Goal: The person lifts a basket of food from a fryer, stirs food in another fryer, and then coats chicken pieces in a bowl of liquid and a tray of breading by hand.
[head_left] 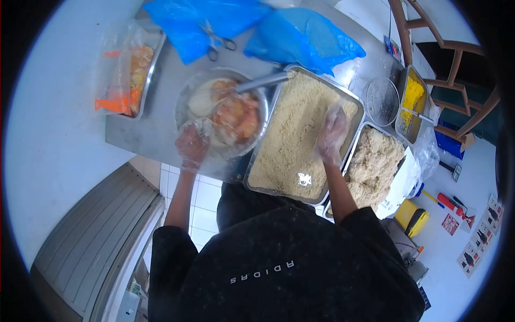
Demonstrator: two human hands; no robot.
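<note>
My left hand (pixel 193 144), in a clear plastic glove, is at the near left rim of a round metal bowl (pixel 263 110). In the bowl lie pinkish-orange pieces (pixel 236 115) in pale liquid, with a long-handled metal ladle (pixel 263 82) resting across the far side. My left fingers are blurred, and what they hold cannot be made out. My right hand (pixel 332 134), gloved too, is over the right part of a tray of pale crumbs (pixel 287 134). Its fingers point away from me and look close together; nothing is plainly seen in them.
Blue plastic bags (pixel 300 40) and scissors (pixel 217 41) lie at the back. A packaged tray (pixel 140 75) stands left. On the right are a tray of clumped crumbs (pixel 375 161), a wire strainer (pixel 382 102) and a tray with yellow bits (pixel 412 94). A wooden chair (pixel 455 70) stands beyond.
</note>
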